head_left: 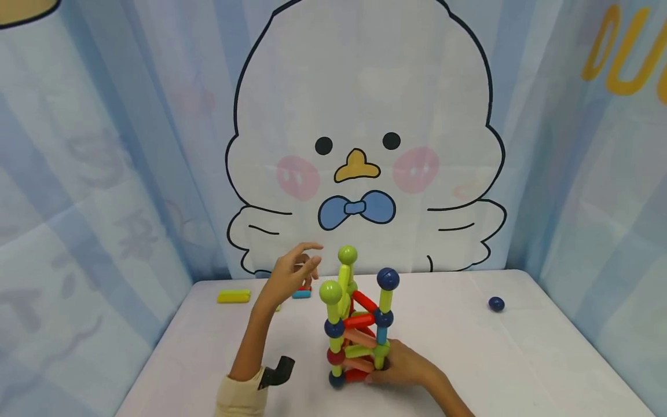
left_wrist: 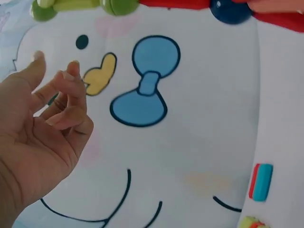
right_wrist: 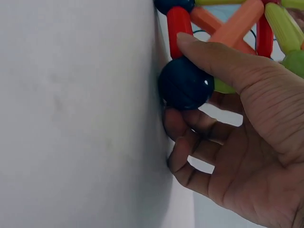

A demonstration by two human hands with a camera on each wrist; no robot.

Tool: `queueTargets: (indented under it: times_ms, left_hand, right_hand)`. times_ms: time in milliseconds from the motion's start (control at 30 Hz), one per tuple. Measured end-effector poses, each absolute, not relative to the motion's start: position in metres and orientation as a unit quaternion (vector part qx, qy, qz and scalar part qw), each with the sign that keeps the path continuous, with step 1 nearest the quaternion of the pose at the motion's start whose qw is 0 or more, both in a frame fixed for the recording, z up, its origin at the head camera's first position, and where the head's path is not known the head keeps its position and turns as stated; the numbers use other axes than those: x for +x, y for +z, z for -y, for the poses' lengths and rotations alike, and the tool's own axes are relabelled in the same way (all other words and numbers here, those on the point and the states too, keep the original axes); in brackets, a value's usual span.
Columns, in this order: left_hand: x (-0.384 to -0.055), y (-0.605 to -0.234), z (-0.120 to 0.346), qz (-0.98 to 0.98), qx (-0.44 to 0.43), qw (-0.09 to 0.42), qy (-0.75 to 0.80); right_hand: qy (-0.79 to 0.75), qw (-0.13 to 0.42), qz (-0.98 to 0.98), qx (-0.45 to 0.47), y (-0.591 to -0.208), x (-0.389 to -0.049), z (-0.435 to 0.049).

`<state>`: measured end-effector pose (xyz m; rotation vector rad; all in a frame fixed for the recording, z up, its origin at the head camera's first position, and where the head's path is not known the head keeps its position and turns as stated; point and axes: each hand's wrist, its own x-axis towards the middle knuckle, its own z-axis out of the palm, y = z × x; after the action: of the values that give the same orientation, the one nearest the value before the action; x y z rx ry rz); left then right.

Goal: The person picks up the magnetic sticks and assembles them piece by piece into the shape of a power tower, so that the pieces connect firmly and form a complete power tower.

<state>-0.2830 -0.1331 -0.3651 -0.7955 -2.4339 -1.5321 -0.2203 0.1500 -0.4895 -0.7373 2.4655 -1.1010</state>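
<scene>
A tower of magnetic rods and balls (head_left: 359,320) stands upright on the white table. Its parts are lime green, red, orange and blue, with balls at the corners. Low on its right side, my right hand (head_left: 403,364) grips it. In the right wrist view, the thumb lies along a red rod (right_wrist: 176,28) and the fingers curl by the dark blue bottom ball (right_wrist: 186,84). My left hand (head_left: 290,272) is raised left of the tower's top, apart from it. The left wrist view shows its fingers (left_wrist: 71,118) loosely bent, holding nothing.
Yellow-green rods (head_left: 233,296) lie at the table's back left. Behind my left hand are blue and red rods (left_wrist: 262,182). A loose dark blue ball (head_left: 497,304) sits at the back right. A printed curtain (head_left: 365,87) hangs behind the table (head_left: 495,359).
</scene>
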Motion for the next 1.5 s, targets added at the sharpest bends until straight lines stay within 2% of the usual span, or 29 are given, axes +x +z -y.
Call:
queueTargets:
  times_ms: [200,400,533,633,900,1267,1500]
  left_hand:
    - [-0.294,-0.401,0.178,0.877,-0.105,0.097,-0.459]
    - [-0.306,-0.438,0.225,0.923,0.018,0.110,-0.368]
    - [-0.308,-0.459,0.255,0.934,0.095,0.099,-0.329]
    - [-0.307,-0.471,0.273,0.934,0.136,0.072,-0.322]
    - [-0.306,-0.486,0.294,0.950,0.123,0.024,-0.285]
    - [-0.301,-0.496,0.297,0.946,0.154,0.028,-0.283]
    - [-0.303,-0.495,0.294,0.957,0.130,0.027,-0.258]
  right_hand:
    - [-0.398,0.200,-0.847,-0.291,-0.485,-0.226,-0.166]
    - [-0.378,0.229,-0.857,-0.266,-0.479,-0.233,-0.177]
    - [-0.374,0.225,-0.862,-0.259,-0.479,-0.235,-0.181]
    - [-0.369,0.204,-0.874,-0.241,-0.481,-0.237,-0.182]
    - [-0.415,0.143,-0.885,-0.153,-0.490,-0.243,-0.184]
    - [-0.453,0.120,-0.859,-0.206,-0.500,-0.252,-0.177]
    - [-0.426,0.079,-0.879,-0.200,-0.504,-0.253,-0.173]
